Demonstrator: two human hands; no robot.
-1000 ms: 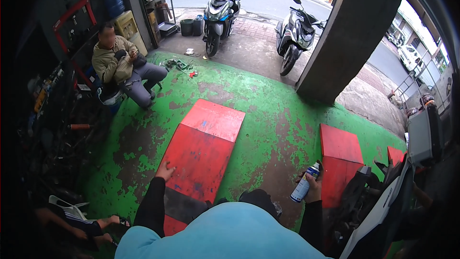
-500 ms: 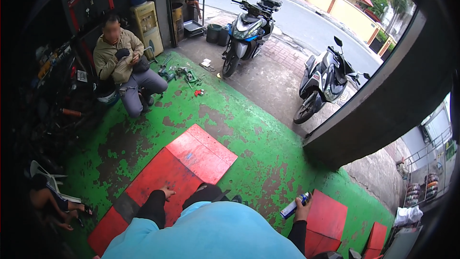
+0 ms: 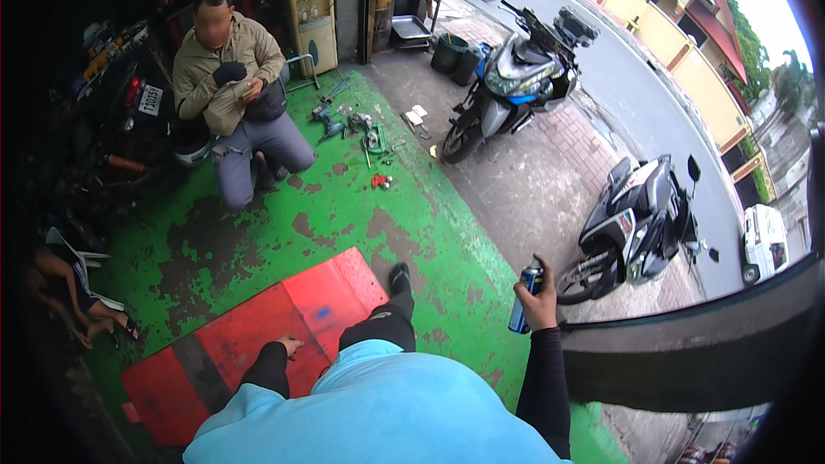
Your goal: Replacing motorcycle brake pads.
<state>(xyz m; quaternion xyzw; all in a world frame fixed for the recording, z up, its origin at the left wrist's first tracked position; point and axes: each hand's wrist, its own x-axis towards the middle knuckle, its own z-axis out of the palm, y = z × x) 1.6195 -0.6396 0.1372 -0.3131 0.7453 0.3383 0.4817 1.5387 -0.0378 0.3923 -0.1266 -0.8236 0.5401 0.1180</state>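
Note:
My right hand [image 3: 541, 302] is closed around a blue spray can [image 3: 521, 320] with a black top, held upright out to my right. A finger lies at the can's top; whether it presses down, I cannot tell. My left hand [image 3: 290, 346] hangs with its fingers partly stretched and nothing visible in it. Below that hand lies a low red metal ramp platform [image 3: 244, 342] with a dark band across it. One of my feet, in a dark flip-flop [image 3: 400, 277], is on the green floor just past the platform's end.
A person in a tan jacket [image 3: 232, 60] kneels at the far left near scattered tools [image 3: 365, 133] and a water dispenser [image 3: 311, 17]. Two scooters, one blue and grey [image 3: 516, 77] and one black and white [image 3: 640, 223], stand outside. A dark pillar [image 3: 679, 344] rises at right. Another person's legs [image 3: 86, 309] show at left.
I have stepped forward and my view has swung left, so the pillar and scooters sit nearer. The spray can has come up and now stands upright. A cyclist shows on the road.

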